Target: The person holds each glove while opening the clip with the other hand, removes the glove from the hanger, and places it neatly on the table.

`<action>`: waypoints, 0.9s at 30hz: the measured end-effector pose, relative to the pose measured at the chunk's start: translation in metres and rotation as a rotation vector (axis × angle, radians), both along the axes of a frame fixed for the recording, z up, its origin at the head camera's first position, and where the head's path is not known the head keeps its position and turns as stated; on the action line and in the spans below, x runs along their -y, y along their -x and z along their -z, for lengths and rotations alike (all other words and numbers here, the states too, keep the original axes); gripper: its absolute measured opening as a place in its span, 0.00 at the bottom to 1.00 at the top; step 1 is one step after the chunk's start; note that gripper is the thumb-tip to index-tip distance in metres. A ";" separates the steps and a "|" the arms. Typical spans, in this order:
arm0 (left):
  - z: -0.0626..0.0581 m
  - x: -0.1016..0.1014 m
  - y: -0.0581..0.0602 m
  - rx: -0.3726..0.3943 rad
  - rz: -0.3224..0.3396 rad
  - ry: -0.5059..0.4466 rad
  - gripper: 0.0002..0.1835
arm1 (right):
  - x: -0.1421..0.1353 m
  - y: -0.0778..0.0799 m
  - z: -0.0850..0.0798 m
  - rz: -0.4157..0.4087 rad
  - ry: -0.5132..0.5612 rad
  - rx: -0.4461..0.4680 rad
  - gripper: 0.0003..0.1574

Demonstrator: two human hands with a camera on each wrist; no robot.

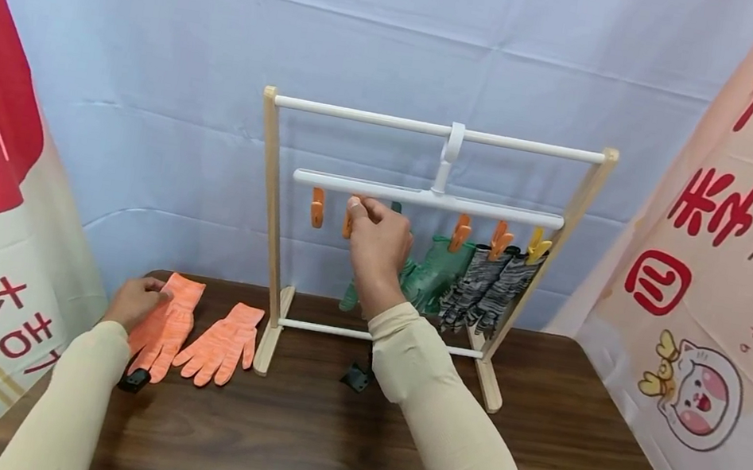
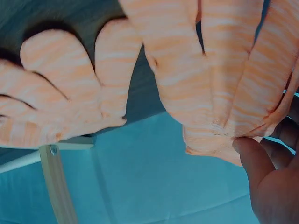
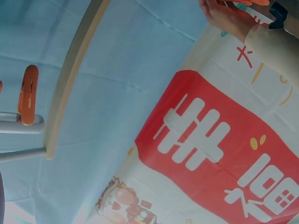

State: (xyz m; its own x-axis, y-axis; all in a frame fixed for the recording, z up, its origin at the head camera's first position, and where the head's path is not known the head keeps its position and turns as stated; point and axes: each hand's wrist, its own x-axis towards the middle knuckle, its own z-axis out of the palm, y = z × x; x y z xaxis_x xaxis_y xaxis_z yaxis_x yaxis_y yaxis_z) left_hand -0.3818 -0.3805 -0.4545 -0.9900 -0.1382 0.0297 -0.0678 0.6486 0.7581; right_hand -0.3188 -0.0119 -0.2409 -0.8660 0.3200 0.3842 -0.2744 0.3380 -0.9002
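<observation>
My left hand [image 1: 137, 303] pinches the cuff of an orange knit glove [image 1: 170, 326] at the table's left side; in the left wrist view, the thumb presses on the cuff edge. A second orange glove [image 1: 223, 346] lies flat to its right. Up at the white hanger [image 1: 361, 186], my right hand [image 1: 380, 248] pinches an orange clothespin [image 1: 347, 224], mostly covered by the fingers. Another orange clothespin [image 1: 317, 208] hangs at the hanger's left end. Green gloves [image 1: 439, 276] and black-and-grey gloves [image 1: 494, 292] hang from clips further right, the green ones partly behind my right arm.
A wooden rack [image 1: 271, 196] with white rods carries the hanger and stands on the dark wood table [image 1: 289, 447]. A yellow clothespin [image 1: 537, 245] is at the hanger's right end. Light blue cloth [image 1: 174, 78] hangs behind, with printed curtains at both sides.
</observation>
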 end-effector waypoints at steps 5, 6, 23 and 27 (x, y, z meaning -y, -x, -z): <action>0.007 0.003 -0.002 0.017 -0.027 -0.025 0.27 | 0.001 -0.001 0.000 -0.021 -0.003 -0.009 0.16; 0.009 0.003 -0.003 0.019 -0.036 -0.024 0.27 | 0.001 -0.001 0.000 -0.023 -0.001 -0.007 0.16; 0.015 0.001 -0.003 0.085 -0.134 0.068 0.28 | -0.001 -0.002 -0.004 -0.012 0.023 -0.027 0.14; 0.011 -0.003 -0.008 0.083 -0.132 0.133 0.27 | -0.002 -0.003 -0.005 -0.005 0.011 -0.023 0.16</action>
